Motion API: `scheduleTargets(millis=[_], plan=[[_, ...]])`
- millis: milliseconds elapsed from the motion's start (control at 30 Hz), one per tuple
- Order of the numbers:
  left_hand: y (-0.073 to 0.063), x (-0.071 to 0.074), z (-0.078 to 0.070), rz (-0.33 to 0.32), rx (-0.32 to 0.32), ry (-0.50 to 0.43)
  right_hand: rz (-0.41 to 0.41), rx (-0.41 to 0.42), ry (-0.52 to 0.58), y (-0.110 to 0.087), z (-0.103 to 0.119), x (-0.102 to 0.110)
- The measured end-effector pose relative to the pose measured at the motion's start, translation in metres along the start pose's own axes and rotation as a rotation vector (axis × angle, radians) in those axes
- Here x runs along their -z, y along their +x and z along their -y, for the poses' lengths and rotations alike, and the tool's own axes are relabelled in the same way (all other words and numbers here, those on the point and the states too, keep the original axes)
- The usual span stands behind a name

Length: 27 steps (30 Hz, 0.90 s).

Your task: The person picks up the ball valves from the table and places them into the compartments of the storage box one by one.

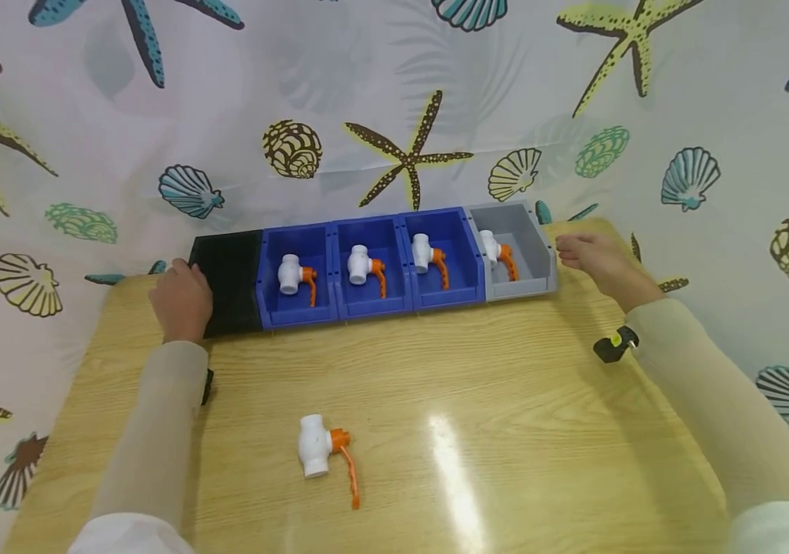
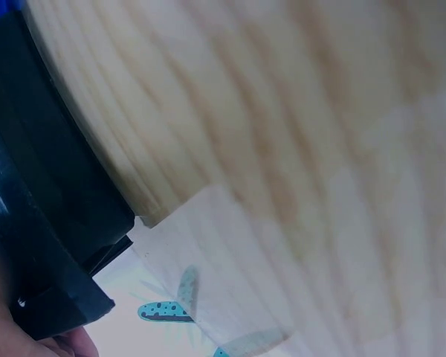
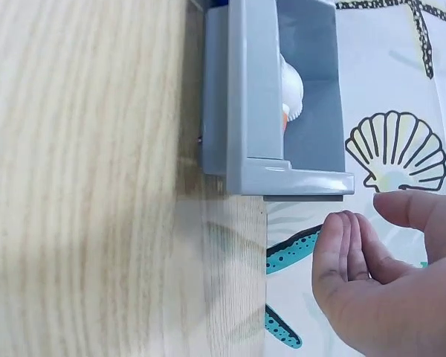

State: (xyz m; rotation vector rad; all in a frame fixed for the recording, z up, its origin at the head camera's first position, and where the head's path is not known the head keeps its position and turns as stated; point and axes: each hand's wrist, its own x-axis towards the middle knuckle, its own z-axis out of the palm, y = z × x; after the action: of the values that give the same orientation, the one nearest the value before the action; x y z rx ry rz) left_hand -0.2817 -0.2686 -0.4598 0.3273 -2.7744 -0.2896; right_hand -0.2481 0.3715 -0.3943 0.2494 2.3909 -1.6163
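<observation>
My left hand [image 1: 183,298] grips the outer side of a black bin [image 1: 230,281] at the left end of a row; in the left wrist view, fingers [image 2: 78,341] show beside the bin's edge. My right hand [image 1: 597,259] is held just off the right side of a grey bin [image 1: 533,261], its fingers loosely bent with nothing between them. A white ball valve [image 1: 496,248] with an orange handle lies in the grey bin. Another ball valve [image 1: 314,446] lies on the table toward the front.
Between the black and grey bins stand three blue bins [image 1: 301,314], each holding a white and orange ball valve [image 1: 290,275]. The row stands at the back of the wooden table [image 1: 394,377], before a shell-patterned cloth [image 1: 367,77].
</observation>
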Motion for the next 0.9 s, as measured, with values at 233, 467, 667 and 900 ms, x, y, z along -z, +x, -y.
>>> scheduleTargets(millis=[233,467,667,900], plan=[[0.002,-0.004,0.004,-0.028,-0.004,-0.012,-0.055,-0.03,-0.002,0.019,0.015,-0.001],[0.001,-0.003,0.003,-0.045,-0.007,-0.018,0.021,-0.063,-0.224,0.034,0.022,-0.002],[0.002,-0.003,0.0,-0.035,-0.006,-0.011,0.098,-0.111,-0.21,0.044,0.026,0.007],[0.003,-0.003,0.003,-0.008,0.006,0.025,0.158,-0.179,-0.075,0.054,0.026,0.004]])
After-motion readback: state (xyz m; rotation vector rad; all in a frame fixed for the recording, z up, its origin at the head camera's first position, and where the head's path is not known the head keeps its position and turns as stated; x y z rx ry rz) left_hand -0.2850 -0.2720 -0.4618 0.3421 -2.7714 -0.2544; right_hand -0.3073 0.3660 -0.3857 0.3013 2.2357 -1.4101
